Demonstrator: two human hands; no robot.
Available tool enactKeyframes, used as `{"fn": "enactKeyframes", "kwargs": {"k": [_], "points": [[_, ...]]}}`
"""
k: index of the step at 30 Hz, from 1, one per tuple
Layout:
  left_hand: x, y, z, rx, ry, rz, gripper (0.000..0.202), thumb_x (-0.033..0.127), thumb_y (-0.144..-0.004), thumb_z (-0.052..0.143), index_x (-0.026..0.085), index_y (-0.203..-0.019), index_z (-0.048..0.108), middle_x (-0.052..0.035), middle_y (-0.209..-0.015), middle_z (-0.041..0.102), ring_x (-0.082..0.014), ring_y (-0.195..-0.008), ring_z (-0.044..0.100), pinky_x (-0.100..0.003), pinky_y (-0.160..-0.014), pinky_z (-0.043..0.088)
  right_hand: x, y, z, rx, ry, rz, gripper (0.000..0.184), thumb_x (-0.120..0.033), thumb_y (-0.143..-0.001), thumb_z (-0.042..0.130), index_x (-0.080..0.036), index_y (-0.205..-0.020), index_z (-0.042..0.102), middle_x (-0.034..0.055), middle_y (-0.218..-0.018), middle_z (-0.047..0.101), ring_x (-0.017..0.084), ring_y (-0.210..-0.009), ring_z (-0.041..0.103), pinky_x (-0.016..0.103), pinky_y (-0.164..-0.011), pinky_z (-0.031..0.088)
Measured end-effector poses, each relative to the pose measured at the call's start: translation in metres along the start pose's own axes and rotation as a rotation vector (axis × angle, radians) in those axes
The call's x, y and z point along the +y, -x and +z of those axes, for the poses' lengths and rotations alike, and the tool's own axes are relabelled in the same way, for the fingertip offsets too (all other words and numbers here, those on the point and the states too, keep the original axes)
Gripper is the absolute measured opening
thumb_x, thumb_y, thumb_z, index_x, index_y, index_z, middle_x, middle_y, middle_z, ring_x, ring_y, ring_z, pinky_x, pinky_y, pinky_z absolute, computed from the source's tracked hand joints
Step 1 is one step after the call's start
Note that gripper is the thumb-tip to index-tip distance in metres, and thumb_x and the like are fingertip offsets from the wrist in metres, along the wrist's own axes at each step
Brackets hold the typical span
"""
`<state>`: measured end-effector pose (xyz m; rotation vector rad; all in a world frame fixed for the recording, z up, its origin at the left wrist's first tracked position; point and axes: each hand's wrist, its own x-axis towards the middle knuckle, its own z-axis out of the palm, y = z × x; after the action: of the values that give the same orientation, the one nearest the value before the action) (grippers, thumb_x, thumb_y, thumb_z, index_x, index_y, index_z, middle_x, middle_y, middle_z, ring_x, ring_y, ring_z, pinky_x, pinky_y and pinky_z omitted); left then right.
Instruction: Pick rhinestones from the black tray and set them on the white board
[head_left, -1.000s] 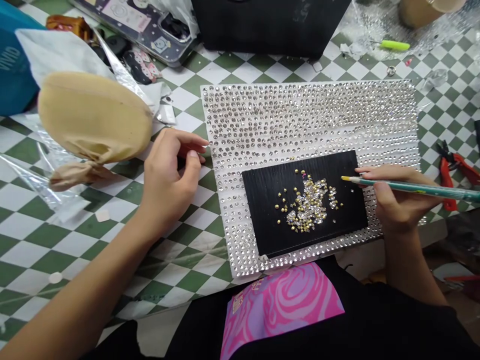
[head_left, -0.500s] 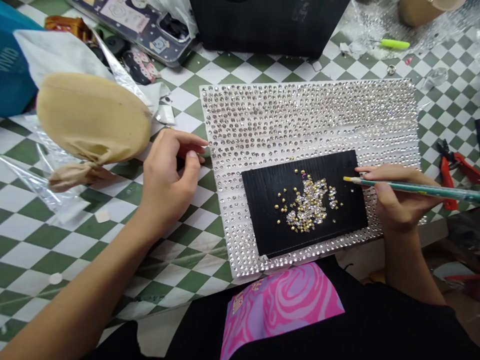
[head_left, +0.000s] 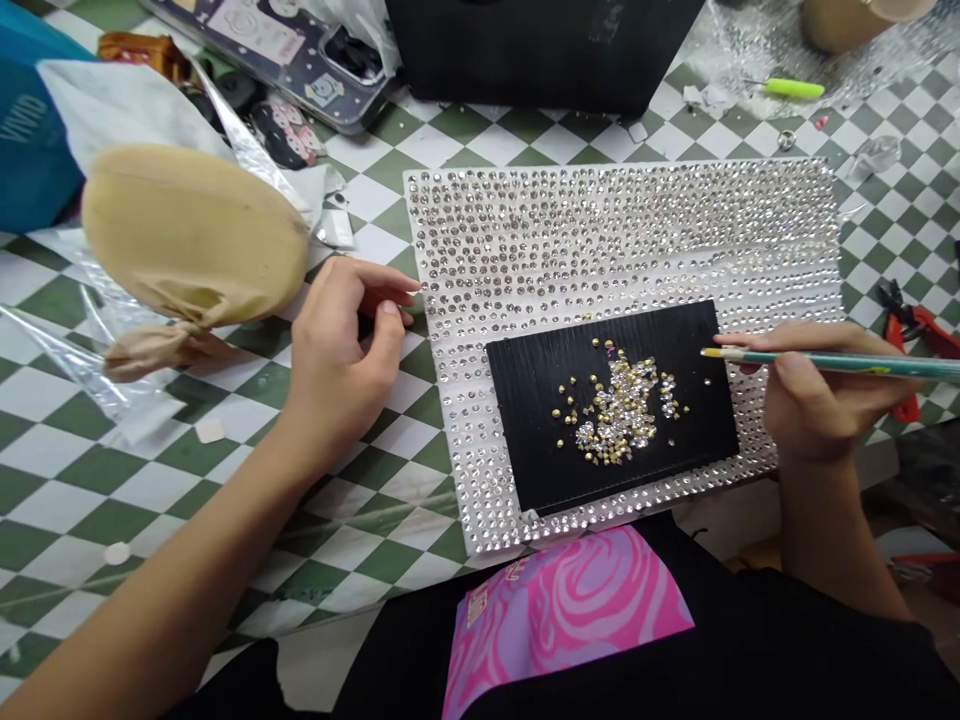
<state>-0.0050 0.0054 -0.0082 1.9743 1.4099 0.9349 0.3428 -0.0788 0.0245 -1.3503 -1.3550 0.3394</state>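
Beside the rhinestone board (head_left: 622,230), left hand (head_left: 341,350) half-curled, empty; right hand (head_left: 825,395) pinching a teal pencil (head_left: 847,363); blue "VIVID" packet (head_left: 34,150).

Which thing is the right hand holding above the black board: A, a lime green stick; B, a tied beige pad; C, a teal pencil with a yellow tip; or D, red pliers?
C. The right hand grips the teal pencil between fingers and thumb, with its yellow tip over the black board.

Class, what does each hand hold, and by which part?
The right hand grips a teal pencil near its tip; the left hand holds nothing.
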Motion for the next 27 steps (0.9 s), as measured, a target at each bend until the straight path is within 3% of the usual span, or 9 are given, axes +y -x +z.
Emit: {"fn": "enactKeyframes", "kwargs": {"k": [3,8,12,27], "points": [[-0.001,0.0,-0.001,0.001,-0.009,0.013,0.019,0.015,-0.087,0.044,0.016,-0.098,0.06,-0.0021,-0.088,0.058,-0.0059,-0.074,0.056,-0.02,-0.07,0.046,-0.005,-0.012,0.003,-0.004,0.054,0.024,0.012,-0.015,-0.074,0.067,-0.023,-0.076,0.075,-0.0004,-0.071,0.07,0.013,-0.055,0.065,0.031,-0.05,0.054],[-0.001,-0.001,-0.002,-0.003,-0.002,0.019,0.019,0.014,-0.086,0.045,0.015,-0.097,0.06,-0.0023,-0.088,0.058,-0.0056,-0.074,0.057,-0.019,-0.07,0.045,0.0,-0.036,0.011,-0.173,0.045,0.087,0.012,-0.015,-0.079,0.068,-0.021,-0.086,0.076,-0.0002,-0.08,0.072,0.01,-0.061,0.066,0.026,-0.056,0.055],[0.0,-0.002,-0.002,-0.007,-0.011,0.026,0.019,0.013,-0.086,0.045,0.016,-0.097,0.06,-0.002,-0.088,0.058,-0.0052,-0.073,0.056,-0.019,-0.07,0.045,0.009,-0.044,0.016,-0.274,0.107,0.055,0.016,-0.013,-0.08,0.067,-0.02,-0.092,0.075,-0.0001,-0.087,0.073,0.006,-0.066,0.065,0.022,-0.061,0.054],[0.0,-0.001,-0.001,-0.006,-0.018,0.038,0.019,0.013,-0.086,0.045,0.016,-0.097,0.06,-0.0016,-0.088,0.058,-0.0045,-0.074,0.056,-0.017,-0.07,0.045,0.01,-0.042,0.015,-0.284,0.186,0.024,0.013,-0.016,-0.08,0.067,-0.019,-0.09,0.075,0.0008,-0.085,0.073,0.008,-0.069,0.065,0.024,-0.066,0.053]]}}
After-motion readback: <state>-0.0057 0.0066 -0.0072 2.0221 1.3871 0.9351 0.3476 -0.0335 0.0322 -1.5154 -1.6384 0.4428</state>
